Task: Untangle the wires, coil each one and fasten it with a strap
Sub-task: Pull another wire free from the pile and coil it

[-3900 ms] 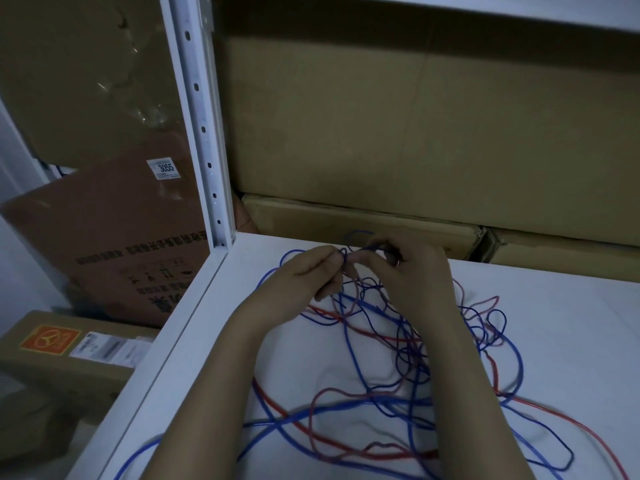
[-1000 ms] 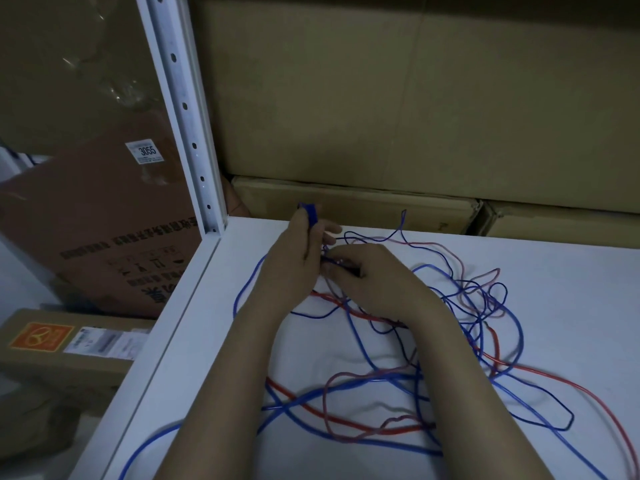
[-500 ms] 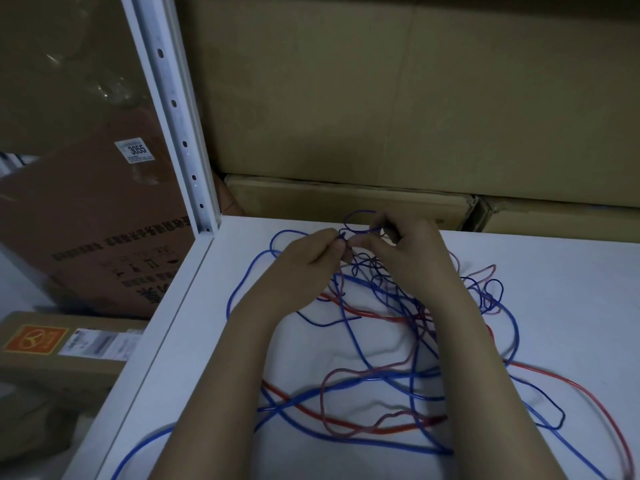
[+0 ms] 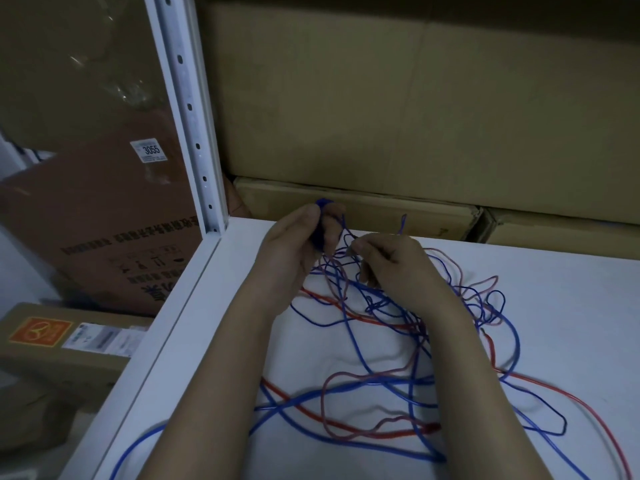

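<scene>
A tangle of blue wire point(image 4: 349, 388), red wire point(image 4: 360, 429) and pale pink wire point(image 4: 450, 268) sprawls over the white shelf point(image 4: 571, 323). My left hand point(image 4: 298, 244) grips a small bundle of wound blue wire point(image 4: 320, 220), whose top loop pokes out above the fingers. My right hand point(image 4: 394, 263) sits just to its right, fingers curled, pinching a thin blue strand that runs up to the bundle. One loose wire end point(image 4: 402, 221) sticks up behind my right hand. No strap is visible.
Large cardboard boxes point(image 4: 398, 109) line the back of the shelf. A white perforated upright post point(image 4: 188, 109) stands at the shelf's left corner. More cartons point(image 4: 104, 216) and a flat labelled box point(image 4: 62, 344) lie on the floor to the left.
My hands have separated: the left one rose with the blue bundle upright, and the right dropped lower to pinch the strand. The same raise and return shows across the earlier frames.
</scene>
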### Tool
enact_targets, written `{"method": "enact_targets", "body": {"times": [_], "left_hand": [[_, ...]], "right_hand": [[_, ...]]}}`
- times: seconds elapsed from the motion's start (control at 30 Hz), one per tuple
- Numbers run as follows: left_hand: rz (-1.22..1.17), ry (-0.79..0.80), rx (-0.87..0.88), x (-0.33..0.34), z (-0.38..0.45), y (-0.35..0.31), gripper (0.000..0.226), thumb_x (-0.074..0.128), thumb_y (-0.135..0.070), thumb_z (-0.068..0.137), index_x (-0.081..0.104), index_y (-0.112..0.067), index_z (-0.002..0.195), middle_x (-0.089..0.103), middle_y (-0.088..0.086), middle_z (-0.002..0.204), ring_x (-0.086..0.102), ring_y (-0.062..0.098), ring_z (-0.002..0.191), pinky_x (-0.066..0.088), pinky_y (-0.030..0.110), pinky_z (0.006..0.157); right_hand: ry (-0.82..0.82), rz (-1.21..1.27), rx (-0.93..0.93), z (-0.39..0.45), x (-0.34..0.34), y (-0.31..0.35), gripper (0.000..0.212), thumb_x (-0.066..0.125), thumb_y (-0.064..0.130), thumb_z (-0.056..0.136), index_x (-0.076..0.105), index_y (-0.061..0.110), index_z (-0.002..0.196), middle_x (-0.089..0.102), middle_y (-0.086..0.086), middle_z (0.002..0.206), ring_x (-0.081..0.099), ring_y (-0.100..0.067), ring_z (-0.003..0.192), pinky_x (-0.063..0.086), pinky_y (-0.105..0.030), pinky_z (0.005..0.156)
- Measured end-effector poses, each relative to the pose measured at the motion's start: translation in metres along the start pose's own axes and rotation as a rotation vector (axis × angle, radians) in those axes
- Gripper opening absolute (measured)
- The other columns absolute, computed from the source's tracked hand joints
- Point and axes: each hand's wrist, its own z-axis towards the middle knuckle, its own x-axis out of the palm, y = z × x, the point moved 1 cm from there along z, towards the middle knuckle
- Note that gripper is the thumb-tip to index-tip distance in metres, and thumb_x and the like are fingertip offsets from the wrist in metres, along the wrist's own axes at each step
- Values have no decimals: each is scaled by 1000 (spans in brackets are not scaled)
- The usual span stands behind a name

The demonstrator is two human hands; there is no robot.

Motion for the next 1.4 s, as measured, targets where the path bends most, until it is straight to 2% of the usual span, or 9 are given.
{"method": "enact_targets", "body": {"times": [0.27, 0.33, 0.47, 0.63, 0.83, 1.0, 1.07, 1.23, 1.4], "left_hand": [[549, -182, 201, -12, 5, -1, 25, 32, -6, 104, 51, 2, 117, 67, -6, 96, 64, 3, 89, 47, 18, 86], [768, -176, 218, -15, 3, 4, 21, 34, -11, 104, 54, -16, 107, 65, -6, 101, 62, 5, 96, 46, 18, 89], [1080, -91, 186, -19, -1, 11, 16, 36, -14, 103, 44, -23, 92, 58, -9, 84, 56, -4, 74, 39, 4, 63], [1061, 1, 77, -22, 0, 11, 17, 37, -16, 103, 49, -5, 101, 49, -15, 79, 50, -12, 69, 36, 4, 62], [1060, 52, -36, -15, -3, 13, 28, 38, -24, 103, 51, -9, 84, 53, 7, 73, 43, 3, 60, 33, 15, 56], [992, 92, -117, -12, -3, 9, 32, 37, -26, 103, 55, -1, 94, 58, 19, 90, 55, 26, 86, 40, 30, 73], [1014, 148, -168, -12, -3, 8, 33, 35, -29, 104, 56, -4, 97, 57, 11, 86, 56, 24, 88, 43, 32, 78], [1150, 191, -118, -15, -3, 6, 34, 44, -34, 100, 56, -4, 89, 51, 5, 70, 46, 9, 63, 32, 18, 56], [1100, 155, -87, -17, -2, 3, 43, 50, -43, 94, 62, -3, 82, 54, 18, 69, 45, 10, 56, 32, 21, 54]], "right_hand": [[206, -29, -77, -3, 11, 9, 25, 58, 30, 94, 72, 12, 85, 64, -8, 65, 58, -22, 61, 48, -38, 64], [210, 5, -95, -3, 15, 12, 17, 60, 28, 93, 74, 18, 94, 67, 2, 70, 60, -16, 63, 48, -32, 65], [177, -4, -125, -2, 17, 14, 16, 59, 21, 93, 73, 22, 99, 60, 23, 64, 53, -1, 58, 37, -13, 57], [-27, -89, -103, 1, 9, 10, 3, 69, 29, 86, 68, 29, 83, 59, 12, 64, 54, -4, 62, 38, -16, 56], [-166, -202, -103, 1, 4, 4, 30, 71, 47, 76, 68, 17, 73, 54, 7, 56, 48, -8, 54, 35, -28, 50], [-301, -265, 18, 0, 2, -2, 45, 70, 62, 67, 54, 21, 56, 41, 8, 44, 37, -7, 42, 22, -24, 45], [-306, -245, 63, 1, 1, -5, 45, 72, 61, 65, 52, 21, 56, 39, 8, 43, 35, -8, 40, 22, -24, 44], [-175, -50, 13, 2, 0, -8, 24, 69, 41, 82, 64, 19, 74, 44, 11, 47, 41, -5, 45, 28, -18, 45], [-186, -22, -24, 6, -4, -3, 11, 57, 28, 94, 57, 29, 83, 61, -6, 71, 60, -22, 65, 49, -39, 61]]}}
